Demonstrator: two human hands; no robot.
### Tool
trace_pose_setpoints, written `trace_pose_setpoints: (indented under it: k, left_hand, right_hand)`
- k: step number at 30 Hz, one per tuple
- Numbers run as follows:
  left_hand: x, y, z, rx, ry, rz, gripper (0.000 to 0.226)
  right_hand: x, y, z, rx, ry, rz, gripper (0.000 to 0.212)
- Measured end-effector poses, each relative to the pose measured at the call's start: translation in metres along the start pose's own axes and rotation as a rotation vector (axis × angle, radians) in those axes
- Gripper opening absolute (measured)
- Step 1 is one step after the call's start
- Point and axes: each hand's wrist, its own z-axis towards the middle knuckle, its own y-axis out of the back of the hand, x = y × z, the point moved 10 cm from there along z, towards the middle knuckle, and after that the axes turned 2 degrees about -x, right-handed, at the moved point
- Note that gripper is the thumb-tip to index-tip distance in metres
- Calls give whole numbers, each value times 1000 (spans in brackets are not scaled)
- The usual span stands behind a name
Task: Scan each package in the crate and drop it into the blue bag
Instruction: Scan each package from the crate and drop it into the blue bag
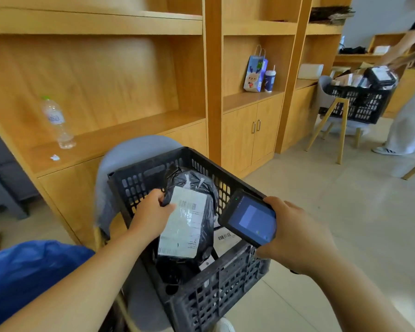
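Note:
A black plastic crate (216,281) rests on a grey chair in front of me. My left hand (151,214) grips a black plastic-wrapped package (189,226) by its upper left edge, white barcode label facing up, just above the crate. My right hand (297,236) holds a handheld scanner (249,219) to the right of the package, its screen lit blue. Another labelled package (225,238) lies on the crate floor beneath. The blue bag (27,269) sits at the lower left, beside my left forearm.
Wooden shelving runs along the wall with a plastic water bottle (56,123), a blue gift bag (255,73) and a cup. At far right another person stands by a second black crate (359,101) of parcels on a chair. Tiled floor lies to the right.

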Motion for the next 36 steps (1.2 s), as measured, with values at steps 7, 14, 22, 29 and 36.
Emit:
trace_pose_setpoints:
  k: [7, 14, 22, 29, 36]
  left_hand:
    - [12, 22, -16, -89, 76, -154, 17]
    - [16, 32, -22, -136, 81, -160, 19]
    - [22, 39, -26, -152, 95, -235, 21]
    - [38, 122, -70, -437, 26, -446, 18]
    - [130, 228, -140, -713, 160, -365, 19]
  right_hand:
    - [26, -6, -5, 70, 69, -140, 79]
    - [31, 2, -8, 49, 71, -186, 80]
    - [37, 5, -11, 15, 92, -159, 87]
    - [80, 13, -12, -113, 204, 15, 91]
    - [173, -7, -15, -95, 420, 133, 92]
